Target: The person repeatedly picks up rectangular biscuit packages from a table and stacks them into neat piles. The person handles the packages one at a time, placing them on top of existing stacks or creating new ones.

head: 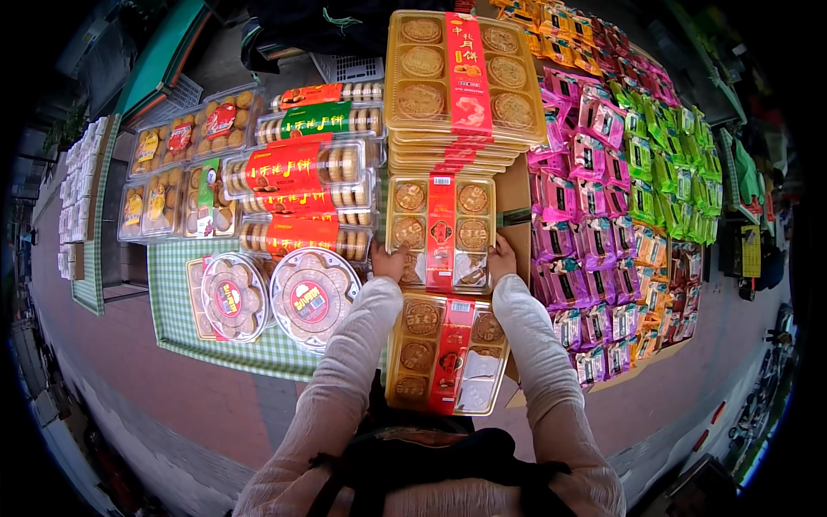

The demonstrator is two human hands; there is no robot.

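Note:
A clear plastic mooncake box (pixel 440 223) with a gold tray and a red paper band lies between my two hands. My left hand (pixel 389 262) grips its left side near the front corner, thumb on the lid. On the opposite side, my right hand (pixel 502 258) holds the right edge. A similar mooncake box (pixel 423 352) lies nearer my body, below my forearms. Just beyond the held box rises a stack of larger gold-tray mooncake boxes (pixel 466 77), each banded in red. What supports the held box is hidden.
Left of me, cylindrical mooncake packs (pixel 300 165) and flower-shaped round boxes (pixel 314 297) sit on a green checked tablecloth (pixel 258 358). Square pastry boxes (pixel 177 139) stand farther left. Rows of wrapped purple packets (pixel 562 242) and green packets (pixel 672 168) fill the right side, beside cardboard (pixel 515 249).

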